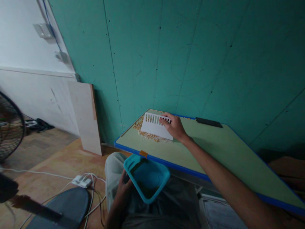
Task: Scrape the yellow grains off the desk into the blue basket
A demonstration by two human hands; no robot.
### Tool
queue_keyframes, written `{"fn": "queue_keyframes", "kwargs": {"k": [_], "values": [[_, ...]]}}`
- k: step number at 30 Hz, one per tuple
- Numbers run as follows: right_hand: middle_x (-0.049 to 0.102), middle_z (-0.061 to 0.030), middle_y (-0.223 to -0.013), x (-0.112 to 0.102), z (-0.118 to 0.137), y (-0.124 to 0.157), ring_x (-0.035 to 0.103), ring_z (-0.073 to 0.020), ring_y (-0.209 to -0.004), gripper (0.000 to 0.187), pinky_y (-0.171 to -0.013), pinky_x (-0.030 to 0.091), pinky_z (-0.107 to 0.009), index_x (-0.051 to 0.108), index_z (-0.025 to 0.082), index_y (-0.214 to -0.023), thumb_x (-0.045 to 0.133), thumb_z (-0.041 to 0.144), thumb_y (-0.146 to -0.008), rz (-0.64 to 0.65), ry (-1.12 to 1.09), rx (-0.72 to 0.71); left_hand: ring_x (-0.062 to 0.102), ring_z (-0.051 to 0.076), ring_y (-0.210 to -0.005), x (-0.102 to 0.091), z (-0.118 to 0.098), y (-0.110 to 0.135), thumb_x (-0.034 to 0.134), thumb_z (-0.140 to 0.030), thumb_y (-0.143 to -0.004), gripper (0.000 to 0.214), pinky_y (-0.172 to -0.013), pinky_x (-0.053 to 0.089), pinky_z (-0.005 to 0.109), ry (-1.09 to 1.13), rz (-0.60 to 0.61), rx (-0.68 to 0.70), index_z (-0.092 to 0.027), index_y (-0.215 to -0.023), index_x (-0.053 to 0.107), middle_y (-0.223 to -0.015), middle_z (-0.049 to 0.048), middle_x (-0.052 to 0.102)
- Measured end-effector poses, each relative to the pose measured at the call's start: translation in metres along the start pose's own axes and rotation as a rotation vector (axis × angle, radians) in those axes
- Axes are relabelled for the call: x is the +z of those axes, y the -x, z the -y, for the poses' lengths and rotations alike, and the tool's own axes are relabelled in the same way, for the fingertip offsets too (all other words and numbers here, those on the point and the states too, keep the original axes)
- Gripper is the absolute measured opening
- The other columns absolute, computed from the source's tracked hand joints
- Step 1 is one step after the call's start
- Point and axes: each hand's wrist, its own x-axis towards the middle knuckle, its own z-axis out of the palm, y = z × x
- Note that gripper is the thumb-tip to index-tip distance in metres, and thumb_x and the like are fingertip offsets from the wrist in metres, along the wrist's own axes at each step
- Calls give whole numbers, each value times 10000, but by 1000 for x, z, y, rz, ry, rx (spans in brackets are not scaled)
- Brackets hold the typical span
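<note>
My right hand (175, 128) grips the slotted upper edge of a white plastic scraper (154, 128), which stands tilted on the pale green tabletop (214, 149). Yellow corn-like kernels (150, 136) mixed with small white grains lie behind, beside and in front of its lower edge. Below the table's front edge, above my lap, my left hand (124, 185) is wrapped around the left side of a teal plastic tub (149, 200). The tub tips slightly, its opening facing up under the table edge. Shadow hides what may lie at its bottom, and some left fingers are out of sight.
Blue edging (176, 164) with an orange clip (143, 153) borders the table's front. A dark bar (209, 122) lies at its back, against the green wall (152, 57). To the left are a leaning board (85, 117), a power strip (81, 181) with cables, and a fan (9, 127).
</note>
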Motion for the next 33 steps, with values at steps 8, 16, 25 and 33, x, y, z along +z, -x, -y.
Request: {"fn": "queue_keyframes", "kwargs": {"k": [8, 16, 25, 33], "values": [[797, -56, -899, 0, 7, 2, 726, -219, -815, 180, -747, 496, -313, 765, 209, -980, 679, 365, -953, 20, 5, -29, 758, 409, -1172, 3, 0, 0, 981, -557, -647, 872, -918, 646, 439, -7, 37, 77, -219, -1402, 707, -1292, 155, 808], [802, -59, -904, 1, 14, 4, 712, -215, -776, 204, -736, 506, -320, 771, 212, -992, 672, 388, -958, 53, -2, -23, 762, 420, -1166, -5, 12, -5, 1003, -537, -633, 875, -903, 655, 457, 21, 11, 32, -210, -1380, 684, -1295, 167, 802], [807, -57, -901, 3, 19, 5, 711, -211, -772, 212, -732, 513, -322, 779, 208, -989, 681, 392, -948, 69, -43, -31, 768, 434, -1161, 1, 2, 0, 1027, -530, -585, 990, -906, 662, 482, 37, -6, 8, -190, -1433, 646, -1280, 185, 805], [801, -61, -898, 5, 25, 7, 725, -221, -796, 224, -752, 529, -334, 775, 217, -995, 682, 418, -961, 84, -51, -33, 733, 441, -1237, 3, 6, -2, 1007, -512, -621, 966, -995, 627, 516, 74, 17, 43, -215, -1470, 652, -1327, 185, 787]]}}
